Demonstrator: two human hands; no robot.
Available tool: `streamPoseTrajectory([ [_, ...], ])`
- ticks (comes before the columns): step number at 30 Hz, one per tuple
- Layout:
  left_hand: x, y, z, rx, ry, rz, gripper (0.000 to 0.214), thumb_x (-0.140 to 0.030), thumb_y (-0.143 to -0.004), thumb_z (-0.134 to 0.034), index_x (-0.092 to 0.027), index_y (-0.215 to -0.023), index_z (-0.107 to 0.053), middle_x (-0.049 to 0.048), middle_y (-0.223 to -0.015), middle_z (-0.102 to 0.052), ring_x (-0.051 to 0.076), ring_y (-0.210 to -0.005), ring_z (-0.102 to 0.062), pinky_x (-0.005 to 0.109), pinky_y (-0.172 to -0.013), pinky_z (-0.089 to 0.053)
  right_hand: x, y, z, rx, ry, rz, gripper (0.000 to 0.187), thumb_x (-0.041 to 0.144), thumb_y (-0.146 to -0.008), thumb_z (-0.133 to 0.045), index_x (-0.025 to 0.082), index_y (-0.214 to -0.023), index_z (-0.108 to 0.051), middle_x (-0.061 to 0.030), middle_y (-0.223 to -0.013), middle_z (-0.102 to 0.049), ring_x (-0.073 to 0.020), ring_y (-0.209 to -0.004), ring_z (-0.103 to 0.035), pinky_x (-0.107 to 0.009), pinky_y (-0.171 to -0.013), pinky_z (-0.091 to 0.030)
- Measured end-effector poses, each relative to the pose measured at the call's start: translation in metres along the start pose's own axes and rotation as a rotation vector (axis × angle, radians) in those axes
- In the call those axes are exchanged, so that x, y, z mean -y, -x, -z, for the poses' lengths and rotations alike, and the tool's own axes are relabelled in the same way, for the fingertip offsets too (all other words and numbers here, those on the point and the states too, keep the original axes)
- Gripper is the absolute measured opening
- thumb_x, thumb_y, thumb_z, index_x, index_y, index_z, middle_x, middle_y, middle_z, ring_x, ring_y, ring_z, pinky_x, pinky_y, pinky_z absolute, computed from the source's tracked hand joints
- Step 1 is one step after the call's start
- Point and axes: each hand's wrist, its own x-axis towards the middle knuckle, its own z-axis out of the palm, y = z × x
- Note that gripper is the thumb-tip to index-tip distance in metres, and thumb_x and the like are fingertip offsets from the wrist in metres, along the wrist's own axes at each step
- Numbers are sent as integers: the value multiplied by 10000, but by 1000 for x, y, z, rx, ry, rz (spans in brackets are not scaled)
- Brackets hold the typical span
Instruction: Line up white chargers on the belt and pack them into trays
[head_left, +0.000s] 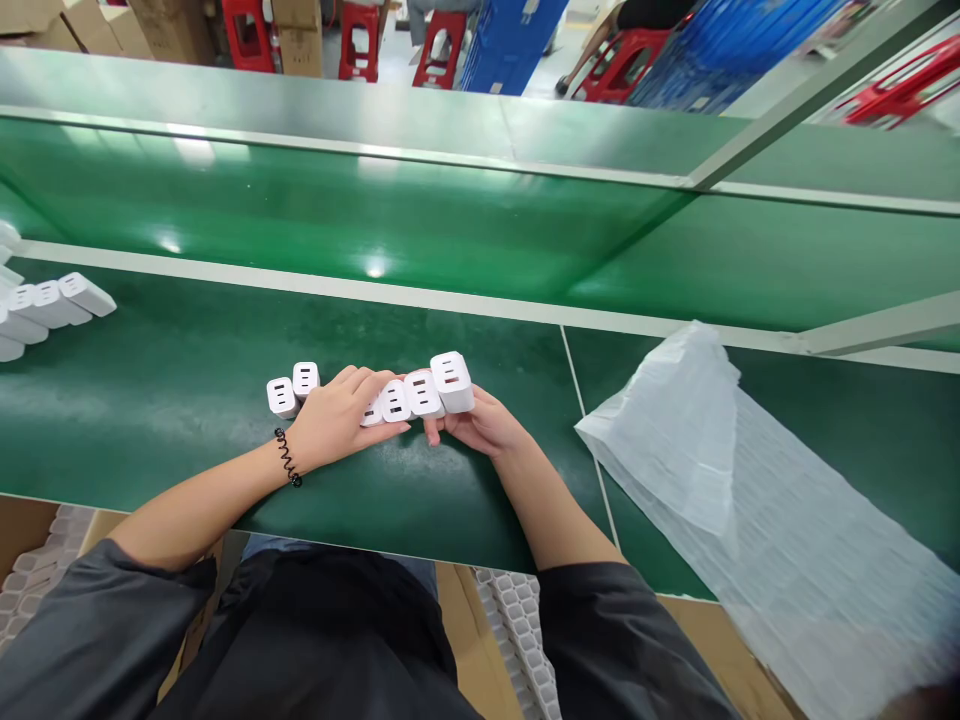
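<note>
In front of me a row of white USB chargers [422, 396] lies on the green table, port ends facing me. My left hand [336, 415] is curled over the left part of the row, its thumb along the near side. At the right end, my right hand [484, 424] grips a white charger [452, 384], which sits a little higher than the others. The fingers behind it are partly hidden. Two more chargers [282, 397] stand just left of my left hand, one slightly behind the other.
Several white chargers [46, 303] are grouped at the far left. A translucent packing sheet [750, 470] lies across the table on the right. Boxes with rows of white pieces [517, 625] sit below the front edge. A white metal frame post [817, 100] crosses at right.
</note>
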Motion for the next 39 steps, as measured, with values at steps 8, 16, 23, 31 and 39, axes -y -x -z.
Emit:
streamPoseTrajectory([
  [8, 4, 0, 7, 190, -214, -44, 430, -502, -884, -674, -189, -1167, -597, 44, -965, -678, 215, -872, -599, 293, -594, -391, 7, -1, -1, -136, 7, 117, 249, 339, -814, -696, 212, -1023, -648, -51, -902, -721, -141, -537, -592, -332, -551, -524],
  [16, 7, -3, 14, 35, -68, -75, 736, -687, -821, -641, -145, -1309, -542, 109, -1122, -686, 290, -1074, -584, 424, -942, -434, 6, -1, 0, -130, 40, 94, 353, 412, -804, -711, 217, -1085, -621, -41, -898, -707, -156, -539, -604, -357, -547, -512],
  [23, 0, -4, 16, -77, 246, -83, 721, -566, -856, -677, -197, -1421, -422, 108, -1237, -653, 266, -1104, -596, 428, -951, -477, 11, 4, -16, -26, 43, 45, 488, 448, -787, -760, 226, -1175, -566, -38, -997, -696, -161, -583, -654, -353, -595, -535],
  [31, -9, -2, 22, -177, 432, -273, 498, -407, -915, -669, -226, -1342, -488, 93, -1161, -682, 202, -1022, -647, 351, -856, -541, 8, 14, -35, 140, 146, 2, 499, 505, -859, -696, 246, -1216, -461, 1, -877, -702, -188, -690, -717, -374, -703, -575],
  [39, -21, 1, 23, -173, 512, -202, 525, -229, -868, -624, -239, -1364, -453, 69, -1098, -705, 163, -856, -641, 310, -754, -523, 3, 11, -33, 145, 115, 17, 513, 501, -821, -747, 254, -1171, -465, -18, -962, -707, -183, -665, -724, -367, -662, -600],
])
